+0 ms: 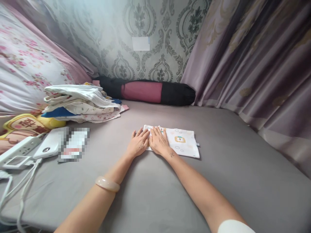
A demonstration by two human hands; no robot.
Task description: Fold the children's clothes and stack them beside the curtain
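Note:
A white printed cloth (187, 142), folded into a flat rectangle, lies on the grey bed sheet (136, 197). It carries a small yellow-brown animal figure and a little tag on its right edge. My left hand (139, 142) rests flat at the cloth's left end, fingers stretched out. Beside it, my right hand (158, 139) presses palm down on the left part of the cloth, its fingers extended. Both hands are open, and they cover part of the cloth's left side. A pale bangle (107, 184) circles my left forearm.
A pile of folded clothes (80, 103) sits at the back left. In front of it are a yellow cushion (26, 126), a power strip (20, 150), a white power bank (51, 144), cables and a blurred-out flat object (74, 144). A black and maroon roll (145, 92) lies along the wall.

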